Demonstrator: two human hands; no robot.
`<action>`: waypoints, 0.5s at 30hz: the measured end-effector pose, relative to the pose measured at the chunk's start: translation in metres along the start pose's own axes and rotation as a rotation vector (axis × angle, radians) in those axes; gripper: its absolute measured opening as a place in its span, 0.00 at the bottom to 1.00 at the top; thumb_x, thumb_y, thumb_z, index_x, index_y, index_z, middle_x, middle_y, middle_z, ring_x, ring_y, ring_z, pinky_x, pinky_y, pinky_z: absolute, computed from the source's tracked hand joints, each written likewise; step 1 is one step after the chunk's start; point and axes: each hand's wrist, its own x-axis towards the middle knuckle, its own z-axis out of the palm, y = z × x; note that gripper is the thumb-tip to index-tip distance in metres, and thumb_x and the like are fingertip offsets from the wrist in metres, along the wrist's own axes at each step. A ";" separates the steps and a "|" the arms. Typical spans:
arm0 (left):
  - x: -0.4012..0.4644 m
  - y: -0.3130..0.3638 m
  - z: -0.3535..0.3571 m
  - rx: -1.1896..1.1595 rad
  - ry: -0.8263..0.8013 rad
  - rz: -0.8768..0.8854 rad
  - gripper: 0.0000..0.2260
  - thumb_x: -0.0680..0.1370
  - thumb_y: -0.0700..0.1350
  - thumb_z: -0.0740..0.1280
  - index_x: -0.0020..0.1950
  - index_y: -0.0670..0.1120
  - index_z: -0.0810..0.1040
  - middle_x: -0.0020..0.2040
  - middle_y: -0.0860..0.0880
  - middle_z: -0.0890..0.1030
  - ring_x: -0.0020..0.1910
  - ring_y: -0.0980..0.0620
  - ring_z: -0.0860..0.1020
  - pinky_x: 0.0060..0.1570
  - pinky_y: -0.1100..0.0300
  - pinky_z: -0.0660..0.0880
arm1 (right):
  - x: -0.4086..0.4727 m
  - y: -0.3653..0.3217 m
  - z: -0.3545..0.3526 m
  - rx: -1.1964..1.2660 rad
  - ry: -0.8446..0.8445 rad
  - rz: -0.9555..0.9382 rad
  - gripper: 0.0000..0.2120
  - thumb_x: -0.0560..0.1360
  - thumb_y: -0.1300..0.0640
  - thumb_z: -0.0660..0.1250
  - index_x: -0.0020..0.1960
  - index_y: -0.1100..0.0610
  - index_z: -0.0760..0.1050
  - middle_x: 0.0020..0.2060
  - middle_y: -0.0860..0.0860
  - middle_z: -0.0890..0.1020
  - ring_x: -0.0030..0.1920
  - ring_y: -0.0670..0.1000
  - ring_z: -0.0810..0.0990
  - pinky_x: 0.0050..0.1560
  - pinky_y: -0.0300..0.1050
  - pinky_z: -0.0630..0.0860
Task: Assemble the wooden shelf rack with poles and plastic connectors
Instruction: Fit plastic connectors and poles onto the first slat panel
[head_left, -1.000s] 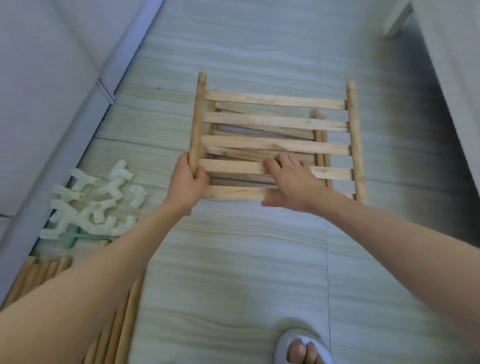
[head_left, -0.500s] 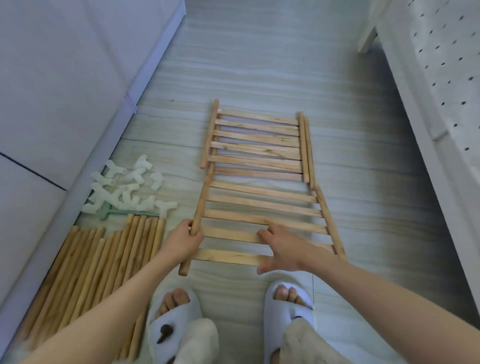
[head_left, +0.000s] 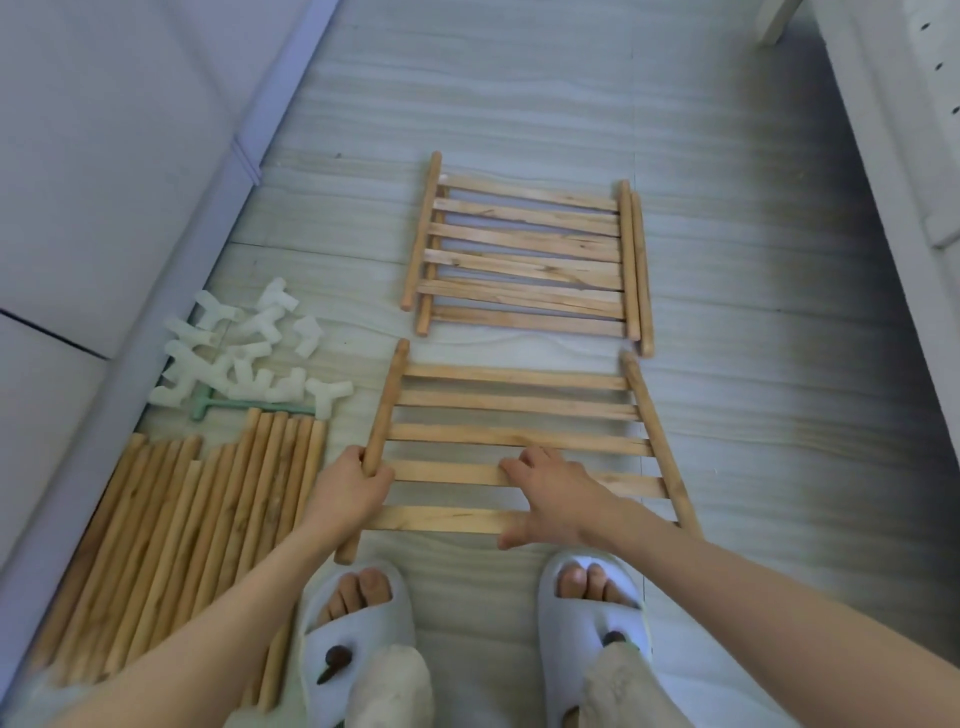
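Note:
A slatted wooden shelf panel (head_left: 511, 435) lies flat on the floor just in front of my feet. My left hand (head_left: 353, 486) grips its left side rail near the front end. My right hand (head_left: 550, 493) holds the front slats, fingers over one slat and thumb under the nearest one. Farther away lies a stack of two more slatted panels (head_left: 524, 254), slightly offset from each other. A bundle of loose wooden poles (head_left: 182, 525) lies at the left. Behind the poles sits a heap of white plastic connectors (head_left: 244, 358).
A pale green T-shaped tool (head_left: 223, 408) lies between connectors and poles. A white cabinet wall (head_left: 119, 171) runs along the left, white furniture (head_left: 893, 130) along the right. My feet in white slippers (head_left: 358, 623) stand close to the near panel.
I have pulled the top panel off the stack and drawn it toward my feet; it now lies apart from the remaining stacked panels. Both hands kept their hold on it.

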 end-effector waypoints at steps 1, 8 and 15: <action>0.001 -0.001 -0.002 -0.001 -0.001 0.007 0.07 0.77 0.45 0.62 0.54 0.45 0.72 0.38 0.49 0.76 0.35 0.54 0.74 0.29 0.61 0.66 | 0.000 -0.002 0.001 0.006 0.000 -0.001 0.37 0.69 0.39 0.69 0.70 0.55 0.61 0.63 0.54 0.67 0.65 0.55 0.64 0.62 0.54 0.67; 0.013 0.011 0.004 0.019 -0.042 0.102 0.14 0.79 0.46 0.61 0.64 0.46 0.71 0.38 0.53 0.76 0.36 0.57 0.73 0.31 0.64 0.66 | 0.010 0.020 -0.008 0.028 0.012 0.039 0.39 0.69 0.40 0.70 0.72 0.55 0.59 0.65 0.54 0.66 0.66 0.55 0.63 0.65 0.52 0.66; 0.045 0.042 0.012 -0.059 -0.087 0.133 0.19 0.79 0.47 0.63 0.69 0.46 0.68 0.44 0.52 0.75 0.43 0.52 0.74 0.42 0.61 0.69 | 0.044 0.060 -0.035 -0.009 0.017 0.066 0.42 0.68 0.42 0.72 0.73 0.56 0.58 0.67 0.55 0.66 0.67 0.56 0.63 0.66 0.51 0.65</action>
